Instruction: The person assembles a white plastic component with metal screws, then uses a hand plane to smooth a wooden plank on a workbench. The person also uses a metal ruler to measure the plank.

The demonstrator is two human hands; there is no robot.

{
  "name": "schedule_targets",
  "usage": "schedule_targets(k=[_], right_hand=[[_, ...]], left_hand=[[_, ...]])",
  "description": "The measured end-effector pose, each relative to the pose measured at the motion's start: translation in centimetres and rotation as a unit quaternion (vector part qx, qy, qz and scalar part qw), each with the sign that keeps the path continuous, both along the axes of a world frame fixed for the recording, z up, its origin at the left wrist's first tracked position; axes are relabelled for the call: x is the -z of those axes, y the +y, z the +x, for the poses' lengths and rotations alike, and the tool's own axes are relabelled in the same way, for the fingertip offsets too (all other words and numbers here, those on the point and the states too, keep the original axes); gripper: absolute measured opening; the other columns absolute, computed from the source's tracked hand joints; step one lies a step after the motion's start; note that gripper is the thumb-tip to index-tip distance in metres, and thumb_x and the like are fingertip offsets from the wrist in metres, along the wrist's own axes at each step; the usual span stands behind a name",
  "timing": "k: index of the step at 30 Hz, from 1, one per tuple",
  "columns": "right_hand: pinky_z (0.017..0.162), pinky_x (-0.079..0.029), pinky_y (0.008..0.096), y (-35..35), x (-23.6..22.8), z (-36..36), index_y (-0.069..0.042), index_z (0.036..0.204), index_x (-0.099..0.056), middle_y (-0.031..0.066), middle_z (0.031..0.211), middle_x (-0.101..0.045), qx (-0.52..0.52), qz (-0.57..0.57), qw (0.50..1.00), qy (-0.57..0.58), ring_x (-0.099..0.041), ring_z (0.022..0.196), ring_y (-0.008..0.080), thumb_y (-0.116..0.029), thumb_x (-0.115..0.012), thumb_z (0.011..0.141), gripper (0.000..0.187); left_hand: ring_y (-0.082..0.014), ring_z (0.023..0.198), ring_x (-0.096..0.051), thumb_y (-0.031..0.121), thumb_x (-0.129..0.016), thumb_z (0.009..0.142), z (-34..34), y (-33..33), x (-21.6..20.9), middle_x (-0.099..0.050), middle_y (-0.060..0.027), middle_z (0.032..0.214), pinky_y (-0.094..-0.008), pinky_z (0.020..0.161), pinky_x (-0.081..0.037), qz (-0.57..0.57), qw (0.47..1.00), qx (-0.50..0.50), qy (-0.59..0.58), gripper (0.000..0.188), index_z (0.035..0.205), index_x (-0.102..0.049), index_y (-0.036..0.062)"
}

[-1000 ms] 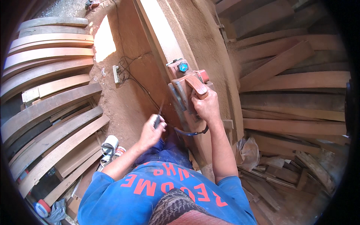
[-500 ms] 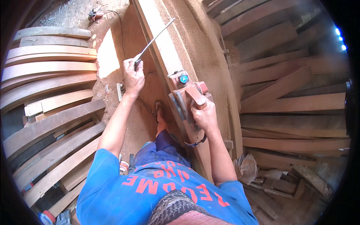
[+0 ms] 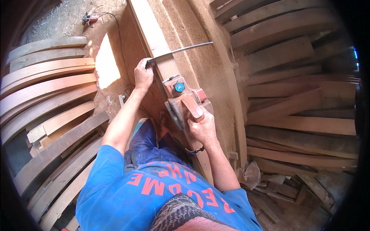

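Note:
My left hand (image 3: 143,77) is closed on a try square (image 3: 181,49), its dark stock mostly hidden by my fingers at the board's left edge. The thin metal blade reaches across the long wooden board (image 3: 152,36) and past its right side. Closer to me, an electric hand planer (image 3: 178,101) with a round blue-faced knob rests on the same board. My right hand (image 3: 202,127) is wrapped round the planer's rear handle.
Curved planks are stacked on the left (image 3: 46,86), with more timber (image 3: 296,127) on the right. Sawdust (image 3: 212,77) lies thick beside the board. A small red tool with a cord (image 3: 90,18) sits on the ground at the far left. A crumpled plastic bag (image 3: 251,173) lies at right.
The try square has come down and swung right, from pointing up and away to lying across the board. My right hand keeps its grip on the planer. The view has shifted slightly.

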State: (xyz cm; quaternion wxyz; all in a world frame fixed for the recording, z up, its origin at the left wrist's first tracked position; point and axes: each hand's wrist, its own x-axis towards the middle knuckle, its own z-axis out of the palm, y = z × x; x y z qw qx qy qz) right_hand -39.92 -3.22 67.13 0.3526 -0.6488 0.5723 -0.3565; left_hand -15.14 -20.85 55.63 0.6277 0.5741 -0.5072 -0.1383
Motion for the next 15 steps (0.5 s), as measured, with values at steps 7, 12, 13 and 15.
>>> schedule_targets(k=[7, 12, 13, 15], right_hand=[[0.081, -0.056, 0.0327, 7.0, -7.5, 9.0, 0.003, 0.101, -0.068, 0.0126, 0.088, -0.074, 0.034, -0.044, 0.997, 0.045, -0.071, 0.086, 0.0167, 0.001, -0.066, 0.084, 0.017], [0.08, -0.056, 0.0326, 3.1, -7.2, 13.4, 0.003, 0.099, -0.068, 0.0128, 0.088, -0.074, 0.062, -0.016, 0.996, 0.058, -0.07, 0.084, 0.0155, 0.0, -0.066, 0.084, 0.015], [0.079, -0.056, 0.0325, 1.9, -6.8, 14.1, 0.003, 0.098, -0.067, 0.0127, 0.088, -0.074, 0.07, -0.017, 0.996, 0.044, -0.07, 0.084, 0.0153, 0.0, -0.066, 0.084, 0.015], [0.079, -0.056, 0.0324, 2.7, -6.5, 16.1, 0.003, 0.096, -0.067, 0.0123, 0.087, -0.074, 0.09, -0.025, 0.995, 0.032, -0.069, 0.083, 0.0149, 0.001, -0.066, 0.083, 0.013]], left_hand=[[-0.0257, 0.092, -0.074, 0.001, -0.068, 0.094, 5.9, 6.5, -6.8, -0.075, -0.0148, 0.099, -0.0365, 0.083, -0.057, -0.027, 0.997, 0.058, 0.038, 0.013, 0.107, -0.071, 0.0025], [-0.0269, 0.091, -0.074, 0.0, -0.068, 0.092, 9.7, 2.2, -5.9, -0.075, -0.0138, 0.097, -0.0372, 0.082, -0.057, -0.014, 0.997, 0.076, 0.009, 0.014, 0.106, -0.071, 0.0038], [-0.0272, 0.091, -0.074, 0.0, -0.068, 0.092, 10.1, 1.1, -5.6, -0.075, -0.0136, 0.097, -0.0373, 0.082, -0.057, -0.017, 0.997, 0.076, 0.008, 0.014, 0.105, -0.071, 0.004], [-0.0278, 0.091, -0.073, 0.0, -0.069, 0.091, 11.4, 1.3, -5.4, -0.075, -0.0133, 0.096, -0.0376, 0.082, -0.057, -0.027, 0.996, 0.088, 0.008, 0.014, 0.104, -0.071, 0.0046]])
